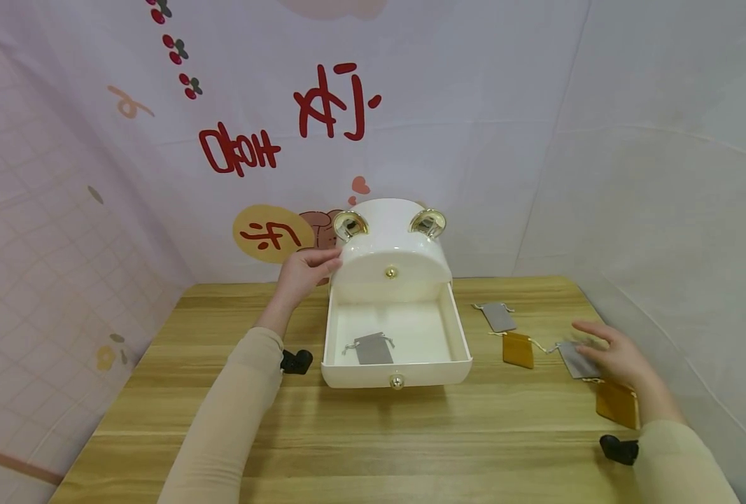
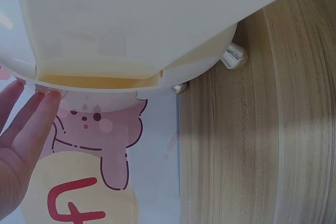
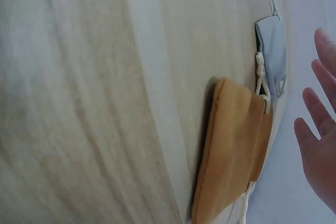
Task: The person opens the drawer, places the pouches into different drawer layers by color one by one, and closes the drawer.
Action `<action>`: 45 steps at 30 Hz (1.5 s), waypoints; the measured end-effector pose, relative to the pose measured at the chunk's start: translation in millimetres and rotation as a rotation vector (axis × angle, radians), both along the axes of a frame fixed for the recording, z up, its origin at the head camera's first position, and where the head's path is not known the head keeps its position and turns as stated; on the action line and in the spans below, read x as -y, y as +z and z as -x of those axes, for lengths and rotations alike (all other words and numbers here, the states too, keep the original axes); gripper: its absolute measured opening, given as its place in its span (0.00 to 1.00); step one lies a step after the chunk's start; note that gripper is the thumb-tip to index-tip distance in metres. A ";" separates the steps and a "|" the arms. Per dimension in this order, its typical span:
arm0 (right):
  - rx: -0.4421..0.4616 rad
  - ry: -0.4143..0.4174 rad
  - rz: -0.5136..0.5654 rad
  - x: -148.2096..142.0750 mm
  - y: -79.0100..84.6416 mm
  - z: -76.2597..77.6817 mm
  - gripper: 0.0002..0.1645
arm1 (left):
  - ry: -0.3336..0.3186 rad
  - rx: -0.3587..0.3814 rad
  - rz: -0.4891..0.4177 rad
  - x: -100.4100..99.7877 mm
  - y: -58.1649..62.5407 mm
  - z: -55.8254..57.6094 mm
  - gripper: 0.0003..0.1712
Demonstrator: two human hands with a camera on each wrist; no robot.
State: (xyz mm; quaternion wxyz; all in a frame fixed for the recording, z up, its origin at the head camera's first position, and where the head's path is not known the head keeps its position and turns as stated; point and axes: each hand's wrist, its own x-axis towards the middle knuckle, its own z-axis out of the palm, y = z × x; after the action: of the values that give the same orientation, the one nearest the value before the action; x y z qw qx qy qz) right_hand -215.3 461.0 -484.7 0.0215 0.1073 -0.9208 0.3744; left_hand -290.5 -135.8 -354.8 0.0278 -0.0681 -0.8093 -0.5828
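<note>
Head view: our right hand (image 1: 618, 358), loose and empty, is just by a grey pouch (image 1: 576, 361); our left hand (image 1: 306, 271), fingers nearly straight, touches the white box (image 1: 387, 220) at nine o'clock. If strings snag, the orange pouch (image 1: 518, 350) at the grey one's nine o'clock could get dragged. The drawer (image 1: 354, 376), at the box's six o'clock, could block us.

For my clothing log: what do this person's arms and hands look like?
The left hand and right hand are bare, with no gloves or rings visible. The left sleeve and right sleeve are long, plain and beige. A small black piece shows beside the left one, and a similar one beside the right.
</note>
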 end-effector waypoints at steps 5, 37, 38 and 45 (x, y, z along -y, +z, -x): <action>0.045 0.000 -0.029 -6.5 -8.6 1.3 0.35 | 0.002 -0.004 -0.001 -0.8 -0.9 0.4 0.19; -0.033 -0.067 -0.177 -9.2 -33.0 5.5 0.33 | 0.008 -0.018 -0.004 1.0 -4.0 2.8 0.19; -0.038 -0.068 -0.179 -9.0 -33.0 5.8 0.32 | 0.008 -0.018 -0.004 1.0 -4.1 2.9 0.19; -0.017 -0.093 -0.206 -9.4 -35.4 8.2 0.33 | 0.003 -0.015 -0.022 0.2 -4.7 2.8 0.19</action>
State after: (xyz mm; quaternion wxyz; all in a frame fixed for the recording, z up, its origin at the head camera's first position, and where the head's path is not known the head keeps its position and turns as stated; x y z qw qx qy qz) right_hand -223.5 470.4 -520.0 0.0354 0.0689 -0.9582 0.2755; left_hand -293.4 -136.0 -359.5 0.0354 -0.0710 -0.8027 -0.5910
